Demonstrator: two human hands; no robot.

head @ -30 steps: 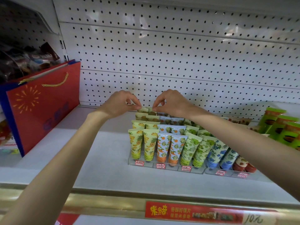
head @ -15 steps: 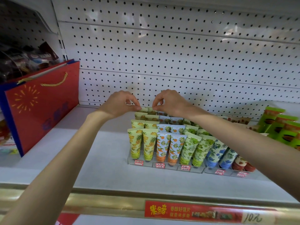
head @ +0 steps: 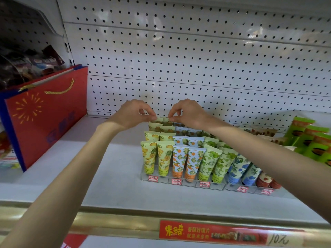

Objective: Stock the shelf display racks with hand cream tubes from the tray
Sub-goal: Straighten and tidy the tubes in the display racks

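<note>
Up top, thumb and forefinger of the left hand [head: 132, 114] pinch the crimped edge of a yellow pineapple tube [head: 158, 120] in the rearmost row of the clear display rack [head: 164, 181]. The right hand [head: 189, 113] likewise pinches the neighbouring tube [head: 168, 121]. A red gift bag [head: 44, 122] stands well left of the rack, and green packs [head: 308, 140] sit to its right.

Left hand [head: 132, 113], right hand [head: 189, 112] pinch back-row tubes [head: 163, 120] in clear rack [head: 180, 184] on shelf [head: 107, 176].

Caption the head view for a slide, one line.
Left hand and right hand pinch the back-row yellow tubes in the clear display rack on the shelf.
</note>
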